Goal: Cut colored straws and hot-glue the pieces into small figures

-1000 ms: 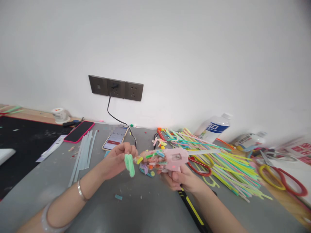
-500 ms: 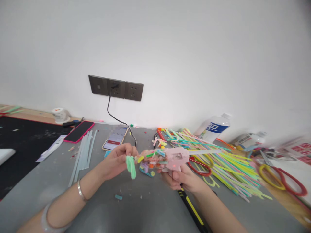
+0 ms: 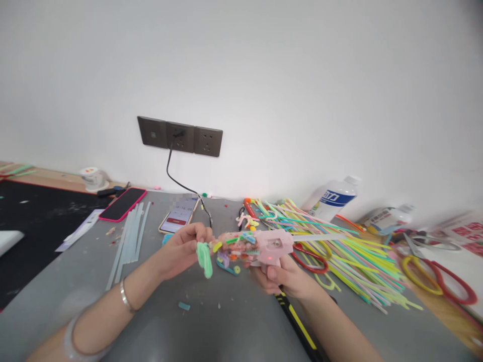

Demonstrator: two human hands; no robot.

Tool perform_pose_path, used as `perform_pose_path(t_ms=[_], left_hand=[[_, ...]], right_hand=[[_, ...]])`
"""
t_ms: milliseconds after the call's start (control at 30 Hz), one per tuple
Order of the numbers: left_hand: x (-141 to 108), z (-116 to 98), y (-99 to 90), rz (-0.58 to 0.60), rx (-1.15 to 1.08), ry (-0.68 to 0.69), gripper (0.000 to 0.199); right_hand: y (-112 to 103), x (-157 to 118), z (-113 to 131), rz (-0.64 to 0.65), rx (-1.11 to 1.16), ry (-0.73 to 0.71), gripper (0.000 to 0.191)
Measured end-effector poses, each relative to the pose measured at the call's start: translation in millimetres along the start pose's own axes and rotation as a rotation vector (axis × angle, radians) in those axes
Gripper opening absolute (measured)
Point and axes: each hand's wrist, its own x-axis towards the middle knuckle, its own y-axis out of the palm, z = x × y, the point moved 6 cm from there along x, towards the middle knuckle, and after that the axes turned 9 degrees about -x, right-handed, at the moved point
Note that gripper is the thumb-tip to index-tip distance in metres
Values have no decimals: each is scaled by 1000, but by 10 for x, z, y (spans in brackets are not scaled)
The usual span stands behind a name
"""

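My right hand [image 3: 281, 276] is wrapped round the grip of a pink hot glue gun [image 3: 277, 245], its nozzle end pointing left. Colourful bits cover the gun's front part, and a translucent glue stick [image 3: 320, 237] sticks out of its back. In my left hand [image 3: 190, 244] the fingers pinch a folded light-green pipe cleaner [image 3: 204, 259], close against the nozzle tip. Whether the tip touches it, I cannot tell. Below the gun, small coloured pieces [image 3: 228, 266] lie on the grey table.
Right of the gun spreads a pile of pipe cleaners [image 3: 362, 266], with red-and-yellow scissors [image 3: 439, 276] beyond. A white bottle [image 3: 334, 197] stands behind. Loose glue sticks [image 3: 130, 234], a pink-edged phone [image 3: 124, 204] and a lit phone [image 3: 179, 216] lie left. A black-yellow cutter [image 3: 296, 324] is in front.
Hardly anything differs. The light-green pipe cleaner in my left hand has shifted very slightly right; both hands keep their holds.
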Motion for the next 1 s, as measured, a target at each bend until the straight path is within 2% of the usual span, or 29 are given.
perform_pose_path(t_ms=[167,367,500,600,733,1000], left_hand=[[-9,16,-18,6,9,-20,20],[-2,8,19,37,-7,-11,20],[9,-1,12,18,-16,1,19],[12,-15,-3,-10,-21,13,18],[16,-31,6,-10,-16,26,18],[11,-26,3,-22,-11,22,18]], right_hand=[[-8,6,10,-26,-34,-6,40],[-53,-5,90,-61,6,-86,39],[-92,-23,130,-39,15,-88,43],[-115,-42,121,-38,13,-77,38],[-93,-50,49,-15,-5,-18,41],[-59,-38,19,5,-36,9,40]])
